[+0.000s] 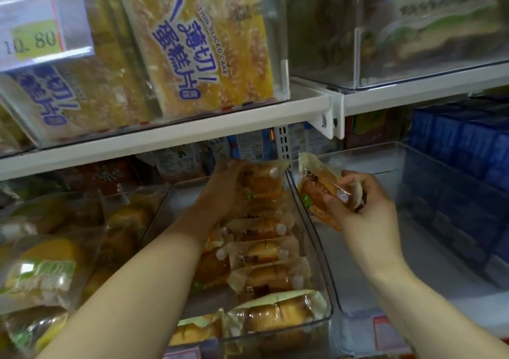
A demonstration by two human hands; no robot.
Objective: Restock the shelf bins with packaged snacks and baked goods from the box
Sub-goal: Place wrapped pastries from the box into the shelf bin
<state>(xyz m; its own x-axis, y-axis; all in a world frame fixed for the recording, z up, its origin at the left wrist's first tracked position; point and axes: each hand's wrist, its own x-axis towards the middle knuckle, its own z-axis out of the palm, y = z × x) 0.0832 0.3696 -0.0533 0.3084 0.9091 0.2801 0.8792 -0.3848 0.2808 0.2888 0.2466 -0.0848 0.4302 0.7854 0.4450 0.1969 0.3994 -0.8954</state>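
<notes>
1. We see the left hand (228, 190) on the back bun pack (264, 182), at the back of the middle bin (176, 204) (we cannot tell if it grips).
2. The right hand (363, 209) pinches a loose bun pack (314, 190) over the right bin's (440, 248) back left corner.

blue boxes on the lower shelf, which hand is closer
Right. The right hand, holding a bread pack, is left of the blue boxes; the left hand is farther left, on the middle bin's packs.
</notes>
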